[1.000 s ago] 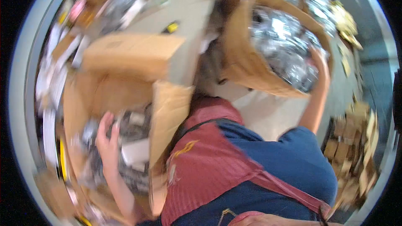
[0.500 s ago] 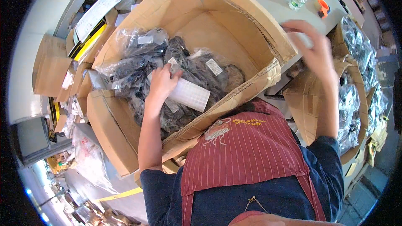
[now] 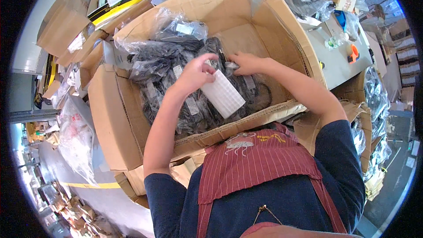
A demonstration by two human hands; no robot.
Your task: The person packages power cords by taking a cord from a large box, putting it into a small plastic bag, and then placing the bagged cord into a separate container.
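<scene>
Both hands are now inside the large cardboard box [image 3: 132, 119], which differs from half a second ago, when the right arm reached out over the box's right flap toward the neighbouring carton of bagged parts. The right hand [image 3: 246, 63] has come back in and rests on the pile of clear plastic bags of black cables [image 3: 176, 66], fingers curled loosely over the edge of one bag; whether it actually pinches the bag cannot be told from this view. The left hand [image 3: 194, 74] has stayed on the same heap (a little further toward the middle of the box than before), its fingers bent down and closed on the top edge of a white sheet of small labels [image 3: 224, 93], which lies tilted across the bags just below the thumb. That sheet has shifted with the hand and sits nearer the front wall of the box.

The bags fill the left and middle of the box, while bare cardboard shows at the back right. The person's red striped apron [image 3: 260, 163] presses against the front flap. On the grey table [image 3: 339, 61] to the right, an orange tape dispenser [image 3: 352, 53] sits well apart from both hands.
</scene>
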